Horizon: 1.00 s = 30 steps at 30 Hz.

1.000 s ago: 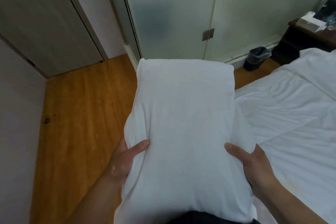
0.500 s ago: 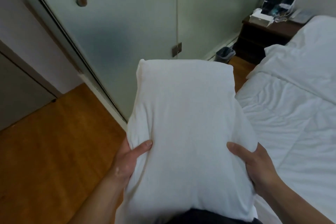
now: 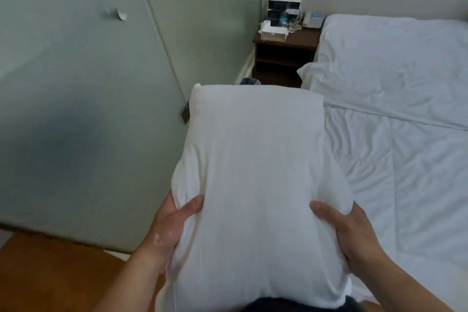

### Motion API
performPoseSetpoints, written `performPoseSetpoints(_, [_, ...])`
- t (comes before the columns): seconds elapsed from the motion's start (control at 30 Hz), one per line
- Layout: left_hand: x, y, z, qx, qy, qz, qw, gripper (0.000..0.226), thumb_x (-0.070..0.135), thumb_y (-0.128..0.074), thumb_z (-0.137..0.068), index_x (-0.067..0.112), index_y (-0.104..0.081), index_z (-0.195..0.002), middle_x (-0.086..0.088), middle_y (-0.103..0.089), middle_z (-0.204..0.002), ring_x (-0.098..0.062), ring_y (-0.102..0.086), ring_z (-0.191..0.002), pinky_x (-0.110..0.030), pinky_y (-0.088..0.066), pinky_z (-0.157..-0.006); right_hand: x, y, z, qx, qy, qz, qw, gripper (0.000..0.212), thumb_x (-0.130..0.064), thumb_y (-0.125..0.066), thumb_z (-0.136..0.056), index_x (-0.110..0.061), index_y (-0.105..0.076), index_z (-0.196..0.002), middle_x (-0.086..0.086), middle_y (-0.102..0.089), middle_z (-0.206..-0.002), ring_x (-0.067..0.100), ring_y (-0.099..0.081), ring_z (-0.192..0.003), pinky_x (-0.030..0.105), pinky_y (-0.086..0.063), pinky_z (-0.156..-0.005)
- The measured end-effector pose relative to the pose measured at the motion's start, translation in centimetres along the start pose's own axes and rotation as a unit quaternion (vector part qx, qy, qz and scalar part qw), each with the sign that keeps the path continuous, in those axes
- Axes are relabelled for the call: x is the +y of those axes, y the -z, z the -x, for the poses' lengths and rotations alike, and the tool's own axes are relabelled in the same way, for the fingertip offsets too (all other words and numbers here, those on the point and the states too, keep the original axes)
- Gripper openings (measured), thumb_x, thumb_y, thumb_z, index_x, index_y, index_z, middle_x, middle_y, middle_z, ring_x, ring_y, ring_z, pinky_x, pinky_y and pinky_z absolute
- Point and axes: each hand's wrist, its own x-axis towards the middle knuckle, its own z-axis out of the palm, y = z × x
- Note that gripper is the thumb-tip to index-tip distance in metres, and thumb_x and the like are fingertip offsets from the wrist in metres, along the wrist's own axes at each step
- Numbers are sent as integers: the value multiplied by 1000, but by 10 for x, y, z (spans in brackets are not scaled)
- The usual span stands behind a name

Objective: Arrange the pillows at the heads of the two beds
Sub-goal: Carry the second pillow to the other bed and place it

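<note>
I hold a white pillow (image 3: 255, 175) lengthwise in front of my chest. My left hand (image 3: 171, 225) grips its left side and my right hand (image 3: 347, 233) grips its right side, thumbs on top. To the right lies a bed (image 3: 410, 164) with a white quilt. The bed's head end (image 3: 395, 40) is at the far wall, covered in white bedding. The pillow hides the floor between me and the bed's near corner.
A frosted glass partition (image 3: 76, 109) stands close on my left. A dark wooden nightstand (image 3: 283, 56) with a tissue box, a telephone and small items sits beside the bed's head. A small bin (image 3: 249, 81) peeks out behind the pillow. Wooden floor (image 3: 45, 278) shows at lower left.
My view has swung right, from the door and floor toward the nightstand and the head of the bed. Both hands keep the same hold on the pillow.
</note>
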Motion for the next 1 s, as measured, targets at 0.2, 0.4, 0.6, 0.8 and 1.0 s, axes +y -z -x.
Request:
performPoseSetpoints(0.2, [53,-9,-117,-29,4,-22,999,71,40,-94,-52,19,-69,-115,2,-82,-102,-22,-78,-90,-29,-64,-69,-34,-43,-99,17,-15,-25,999,32,-7,-80,-80,-18,-74,-109,-3,-84,-93,16,-80,-83,38,-57,-74])
performPoseSetpoints(0.4, [99,-34,-219,-70,22,-34,997,54,24,-91,-64,21,-69,-113,0,-82,-101,-19,-80,-84,-32,-62,-67,-76,-68,-183,46,-26,-43,998,33,-9,-82,-79,-16,-74,-111,3,-84,-96,24,-80,-87,39,-59,-77])
performPoseSetpoints(0.6, [143,-68,-331,-129,26,-61,989,91,48,-98,-31,24,-70,-113,1,-82,-103,-18,-80,-87,-33,-62,-68,-102,-90,-261,104,-31,-63,992,38,-9,-83,-78,-13,-74,-114,4,-84,-98,28,-80,-91,48,-60,-87])
performPoseSetpoints(0.8, [195,-91,-455,-167,14,-88,982,101,58,-97,-25,22,-71,-115,-2,-81,-107,-23,-78,-95,-40,-60,-79,-141,-131,-342,161,-14,-86,983,38,-12,-83,-77,-19,-73,-113,-2,-84,-97,21,-79,-88,40,-58,-76])
performPoseSetpoints(1.0, [235,-117,-553,-193,25,-95,976,74,42,-95,-45,25,-71,-113,-1,-82,-106,-24,-78,-93,-42,-58,-82,-189,-157,-413,192,-1,-97,977,38,-11,-84,-76,-21,-73,-112,-2,-83,-98,22,-79,-88,43,-59,-79])
